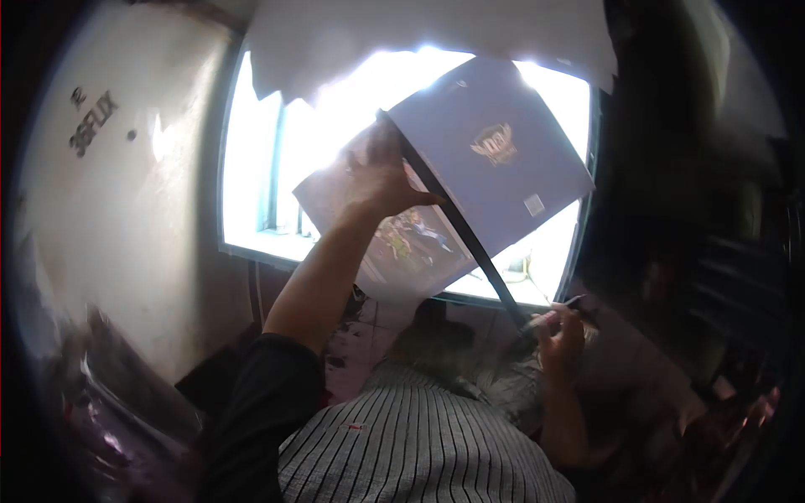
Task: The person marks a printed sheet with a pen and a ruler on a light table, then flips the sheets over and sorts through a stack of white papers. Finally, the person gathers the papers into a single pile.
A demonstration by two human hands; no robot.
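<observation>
A large blue-grey cover point(511, 134) with a gold winged emblem and a small pale square lies tilted against the bright light. Beside it is a panel with a colourful printed picture point(415, 239). A narrow black strip point(461, 222) runs along the join between the two and extends past their lower edge. My left hand point(381, 176) is spread over the printed panel, its thumb stretched out to the strip. At the strip's lower end, my right hand point(560, 339) has its fingers closed around a slim dark tool point(574, 303), whose kind I cannot tell.
A brightly lit rectangular area with a dark frame point(225, 168) lies behind the cover. Torn-edged white material point(428, 25) hangs across the top. On the left stands a pale panel point(126, 184) with dark lettering. Shiny plastic-like material point(138, 402) lies low on the left; the right side is dark.
</observation>
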